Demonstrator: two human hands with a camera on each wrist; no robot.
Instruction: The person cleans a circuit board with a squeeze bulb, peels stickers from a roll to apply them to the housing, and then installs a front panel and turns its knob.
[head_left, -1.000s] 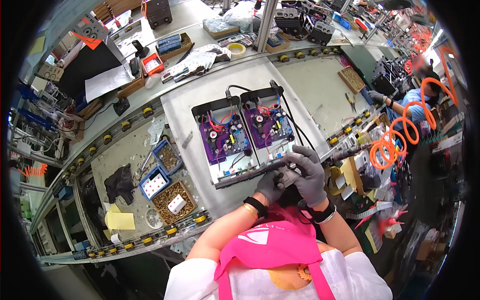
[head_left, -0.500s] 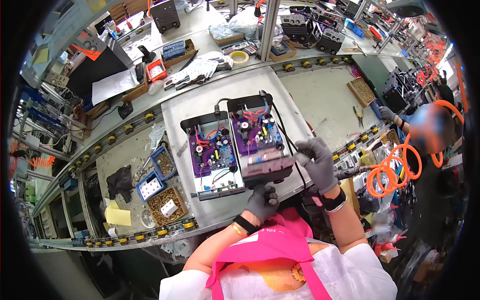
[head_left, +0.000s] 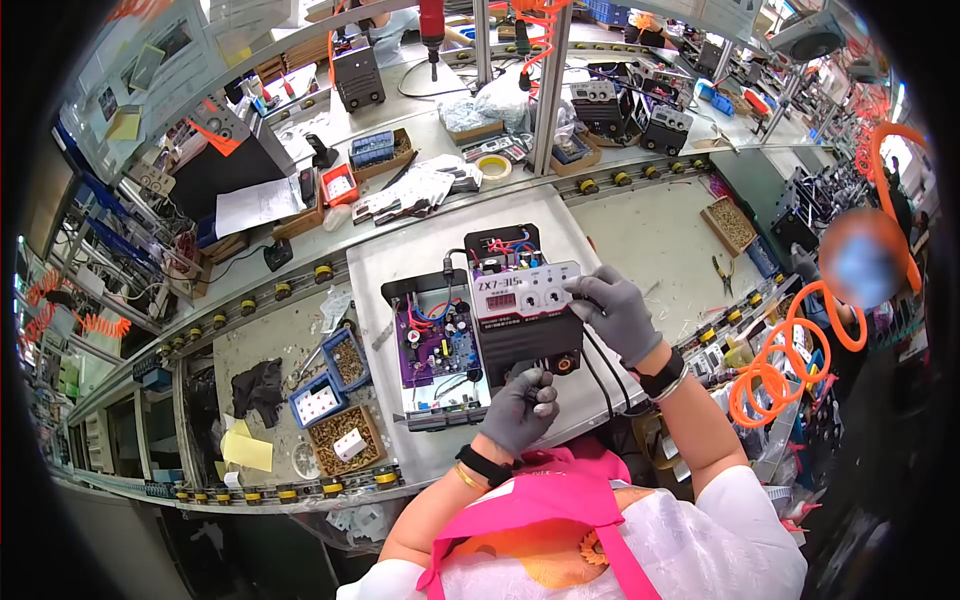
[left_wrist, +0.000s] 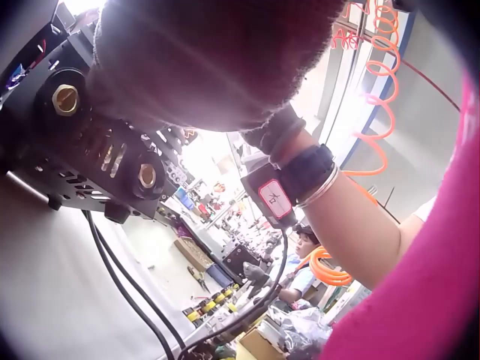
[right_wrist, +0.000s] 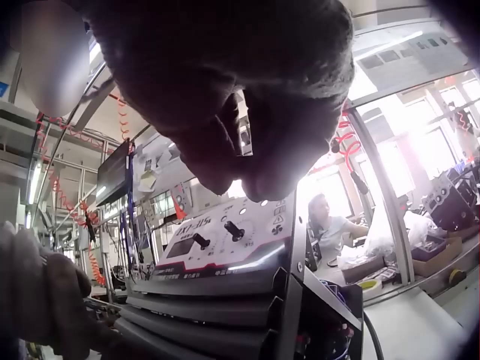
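Observation:
A welding machine [head_left: 530,340] is tipped up in front of the person, its white "ZX7-315" control panel [head_left: 520,290] with two black knobs facing upward. The gloved right hand [head_left: 617,315] grips the panel's upper right corner with thumb and fingers. Low at the machine's front, near a brass socket [left_wrist: 147,176], is the gloved left hand [head_left: 520,408], its fingers curled; I cannot tell whether it pinches something small. On the left stands a second, open machine [head_left: 440,345] with a purple circuit board and coloured wires. Both are on a light grey board [head_left: 380,390].
Black cables [head_left: 605,370] run along the tipped machine's right side. To the left are blue bins [head_left: 318,400] and a box of small parts [head_left: 345,440]. Roller rails [head_left: 285,292] flank the board. Pliers [head_left: 722,275] lie on the right, near a coiled orange hose [head_left: 780,375].
The right-hand machine's front has come up, so its control panel now faces the person. The right hand has moved onto the panel's corner; the left hand has moved to its lower front.

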